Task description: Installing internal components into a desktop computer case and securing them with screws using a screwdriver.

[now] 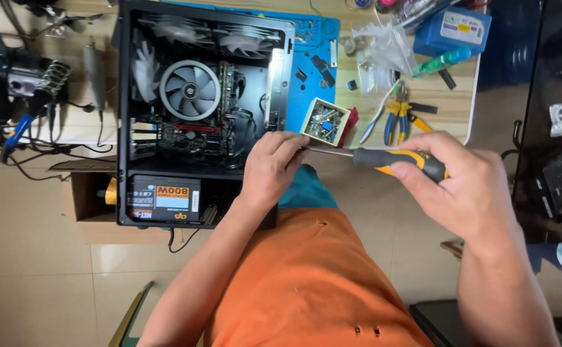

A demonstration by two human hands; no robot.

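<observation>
Open black PC case [124,128] lying on bench: fans, cooler, power supply inside. Left hand [269,168] at case edge, fingers pinched on screwdriver [383,159] tip. Small box [324,121] just above, full of screws. Right hand [461,186] wrapped round rubber handle. Likely light, stiff tool; grippy handle best hold, bare shaft slick.

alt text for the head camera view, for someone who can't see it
Seen from above, a person's right hand grips a black-and-yellow screwdriver while the left hand pinches its shaft tip beside an open black computer case. A small box of screws and yellow-handled pliers lie on the wooden table.
</observation>
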